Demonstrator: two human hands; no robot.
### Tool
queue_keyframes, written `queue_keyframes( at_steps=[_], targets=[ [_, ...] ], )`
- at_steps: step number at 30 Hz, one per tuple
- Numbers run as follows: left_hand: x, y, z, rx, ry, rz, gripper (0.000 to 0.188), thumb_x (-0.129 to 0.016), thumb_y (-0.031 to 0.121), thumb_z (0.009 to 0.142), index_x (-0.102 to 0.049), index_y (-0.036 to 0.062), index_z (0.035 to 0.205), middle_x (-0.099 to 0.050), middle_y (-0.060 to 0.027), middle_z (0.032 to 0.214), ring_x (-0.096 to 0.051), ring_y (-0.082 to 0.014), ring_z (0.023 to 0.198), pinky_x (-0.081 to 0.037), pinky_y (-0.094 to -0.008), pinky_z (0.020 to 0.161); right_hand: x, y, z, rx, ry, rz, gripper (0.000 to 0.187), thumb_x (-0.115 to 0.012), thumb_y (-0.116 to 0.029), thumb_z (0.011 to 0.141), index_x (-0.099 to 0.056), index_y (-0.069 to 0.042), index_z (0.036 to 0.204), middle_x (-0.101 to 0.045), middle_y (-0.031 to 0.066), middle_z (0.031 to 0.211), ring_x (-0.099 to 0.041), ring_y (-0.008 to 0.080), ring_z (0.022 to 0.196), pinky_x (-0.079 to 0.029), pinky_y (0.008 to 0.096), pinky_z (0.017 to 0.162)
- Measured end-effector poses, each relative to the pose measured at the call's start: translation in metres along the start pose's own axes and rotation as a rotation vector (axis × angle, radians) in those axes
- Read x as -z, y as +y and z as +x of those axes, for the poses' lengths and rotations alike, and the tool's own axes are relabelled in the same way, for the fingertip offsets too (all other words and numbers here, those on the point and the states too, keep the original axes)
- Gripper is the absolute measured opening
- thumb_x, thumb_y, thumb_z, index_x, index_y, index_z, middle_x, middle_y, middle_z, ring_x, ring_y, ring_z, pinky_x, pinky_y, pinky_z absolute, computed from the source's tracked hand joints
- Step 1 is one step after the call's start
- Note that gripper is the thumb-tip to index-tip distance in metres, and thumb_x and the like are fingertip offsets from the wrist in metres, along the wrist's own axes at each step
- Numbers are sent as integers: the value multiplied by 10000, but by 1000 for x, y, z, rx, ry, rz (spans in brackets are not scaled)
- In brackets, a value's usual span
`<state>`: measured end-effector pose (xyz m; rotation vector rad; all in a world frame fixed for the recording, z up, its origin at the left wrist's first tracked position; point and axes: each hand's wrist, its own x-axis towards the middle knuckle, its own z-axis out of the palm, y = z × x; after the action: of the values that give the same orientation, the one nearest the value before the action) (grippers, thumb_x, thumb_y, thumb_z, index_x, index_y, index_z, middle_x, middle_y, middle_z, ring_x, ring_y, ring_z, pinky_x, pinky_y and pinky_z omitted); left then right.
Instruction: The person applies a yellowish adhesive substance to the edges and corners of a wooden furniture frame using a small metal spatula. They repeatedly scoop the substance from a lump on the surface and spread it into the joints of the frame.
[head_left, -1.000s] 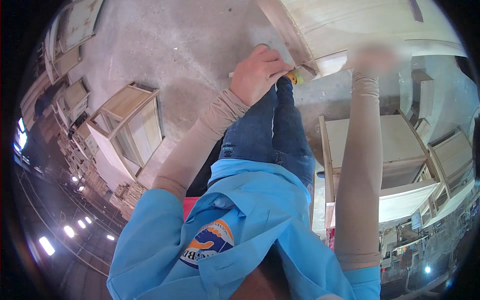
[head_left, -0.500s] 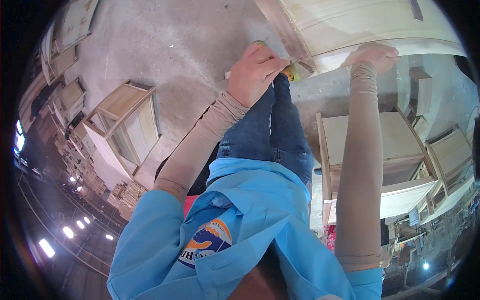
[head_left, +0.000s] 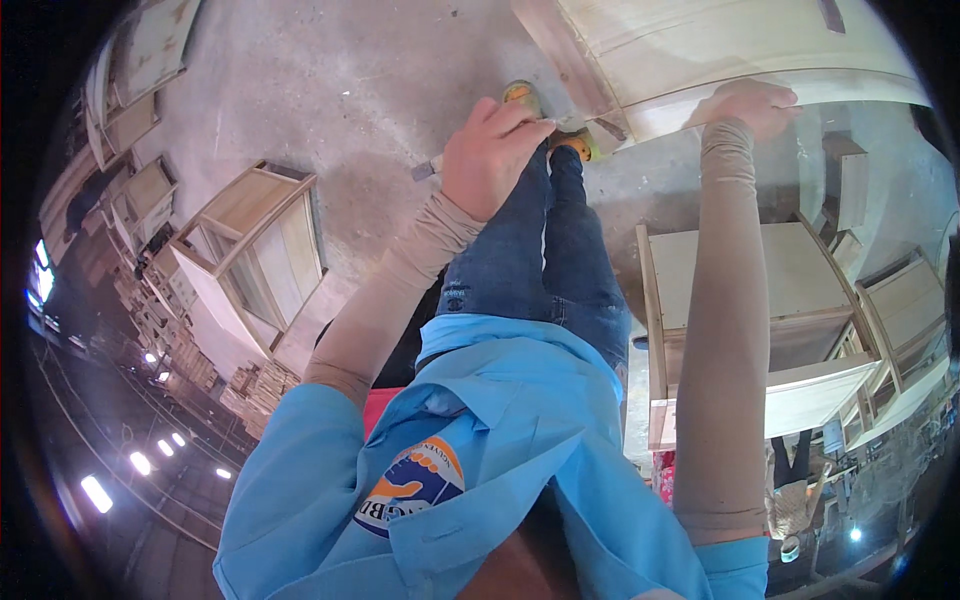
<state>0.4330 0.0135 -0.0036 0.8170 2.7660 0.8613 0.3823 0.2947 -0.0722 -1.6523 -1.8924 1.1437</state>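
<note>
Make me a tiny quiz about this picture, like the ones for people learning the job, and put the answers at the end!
1. True or false: the right hand touches the edge of the big wooden piece.
2. Which colour is the wearer's shirt? A) red B) light blue C) dark green
3. Which hand holds a slim, stick-like thing?

Key: 1. True. 2. B. 3. The left hand.

Light-blue shirt [head_left: 560,420], tan sleeves [head_left: 722,330], jeans [head_left: 500,270]
</note>
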Motion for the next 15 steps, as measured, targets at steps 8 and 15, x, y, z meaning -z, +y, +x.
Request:
queue_keyframes(
  at_steps=[8,15],
  targets=[
    [-9,7,9,-50,-30,-66,200,-741,74,786,-759,136,975,-652,-16,909,-574,-228,806,-497,-336,677,0,-4,-4,-43,-15,-21,628,-237,-334,1016,-308,162,1394,-452,415,1323,-484,522,1211,-419,532,1021],
    [-8,5,17,18,-25,-131,173,-743,87,791,-757,126,958,-650,-21,889,-578,-238,793,-492,-339,658,-6,12,8,-8,29,47,618,-259,-337,1014,-348,161,1368,-483,398,1302,-502,520,1185,-424,528,1004]
  ],
)
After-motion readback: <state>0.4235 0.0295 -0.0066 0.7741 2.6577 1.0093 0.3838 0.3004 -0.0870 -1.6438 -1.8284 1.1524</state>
